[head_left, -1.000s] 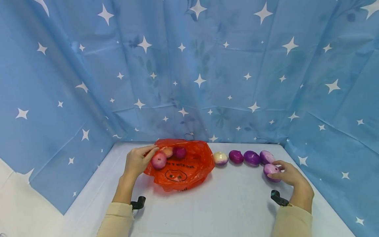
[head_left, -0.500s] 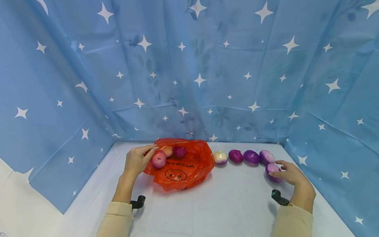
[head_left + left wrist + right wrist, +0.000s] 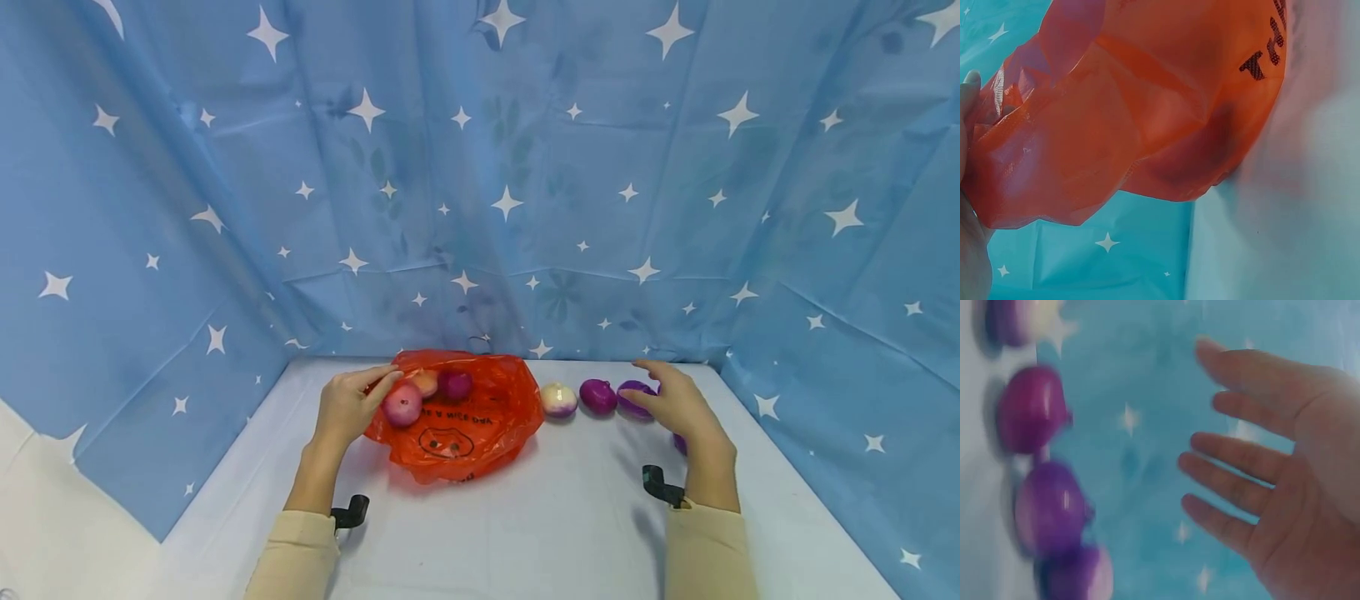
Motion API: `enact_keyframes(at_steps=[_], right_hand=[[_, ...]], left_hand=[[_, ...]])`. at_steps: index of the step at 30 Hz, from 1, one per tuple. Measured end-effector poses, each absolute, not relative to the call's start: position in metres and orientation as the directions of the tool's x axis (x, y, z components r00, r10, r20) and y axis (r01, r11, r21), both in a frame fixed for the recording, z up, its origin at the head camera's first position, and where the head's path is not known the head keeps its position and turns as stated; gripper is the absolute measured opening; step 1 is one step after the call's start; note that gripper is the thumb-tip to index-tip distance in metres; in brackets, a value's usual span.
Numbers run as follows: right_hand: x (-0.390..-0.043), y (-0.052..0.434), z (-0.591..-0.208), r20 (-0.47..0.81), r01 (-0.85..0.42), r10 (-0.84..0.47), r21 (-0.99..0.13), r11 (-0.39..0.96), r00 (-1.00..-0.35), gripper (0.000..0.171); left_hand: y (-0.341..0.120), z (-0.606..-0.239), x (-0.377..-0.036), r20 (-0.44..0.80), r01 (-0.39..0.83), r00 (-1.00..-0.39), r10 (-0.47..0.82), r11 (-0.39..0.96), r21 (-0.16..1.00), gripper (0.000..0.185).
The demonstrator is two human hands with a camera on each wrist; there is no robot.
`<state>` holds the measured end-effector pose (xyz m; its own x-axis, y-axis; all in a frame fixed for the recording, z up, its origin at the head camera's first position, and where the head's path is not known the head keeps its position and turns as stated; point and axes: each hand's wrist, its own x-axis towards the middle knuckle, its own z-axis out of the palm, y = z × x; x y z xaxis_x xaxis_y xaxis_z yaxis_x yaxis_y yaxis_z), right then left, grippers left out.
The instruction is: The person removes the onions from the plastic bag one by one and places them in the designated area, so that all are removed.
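The right hand (image 3: 678,404) has been shifted toward the red bag (image 3: 487,463), fingers spread, so nothing is carried; the bag's left edge is pinched by the left hand (image 3: 348,408). Right of the bag, the purple onion (image 3: 1052,509) is set nub-up, its long axis aligned roughly bagward.

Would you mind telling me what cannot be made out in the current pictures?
Head view: most of the rightmost purple onion, hidden behind the heel of the right hand.
Left wrist view: what makes the dark shape in the red bag, veiled by the plastic.
Left wrist view: most of the left hand, cut off by the left edge.
Right wrist view: the bottom onion, cut off by the lower edge, blurred.
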<state>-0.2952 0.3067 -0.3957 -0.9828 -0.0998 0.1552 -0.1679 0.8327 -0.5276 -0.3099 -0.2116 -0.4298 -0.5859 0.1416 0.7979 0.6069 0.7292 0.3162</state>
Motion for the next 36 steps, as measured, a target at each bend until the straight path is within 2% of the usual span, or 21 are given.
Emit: enact_keyframes(at_steps=[8, 16, 26, 36], right_hand=[[-0.307, 0.222, -0.398, 0.309, -0.4, -0.269, -0.53, 0.748, -0.912, 0.062], [-0.309, 0.177, -0.412, 0.393, -0.554, -0.397, -0.491, 0.672, -0.83, 0.057], [-0.31, 0.136, -0.419, 0.33, -0.576, -0.471, -0.486, 0.657, -0.818, 0.058], [-0.332, 0.091, -0.444, 0.293, -0.586, -0.511, -0.478, 0.654, -0.808, 0.054]], left_hand=[[-0.213, -0.434, -0.309, 0.79, 0.604, -0.599, 0.129, 0.721, 0.34, 0.021], [-0.213, -0.434, -0.308, 0.792, 0.602, -0.596, 0.133, 0.726, 0.332, 0.021], [-0.212, -0.431, -0.311, 0.8, 0.611, -0.583, 0.14, 0.725, 0.319, 0.022], [-0.211, -0.431, -0.312, 0.802, 0.613, -0.581, 0.138, 0.723, 0.32, 0.021]])
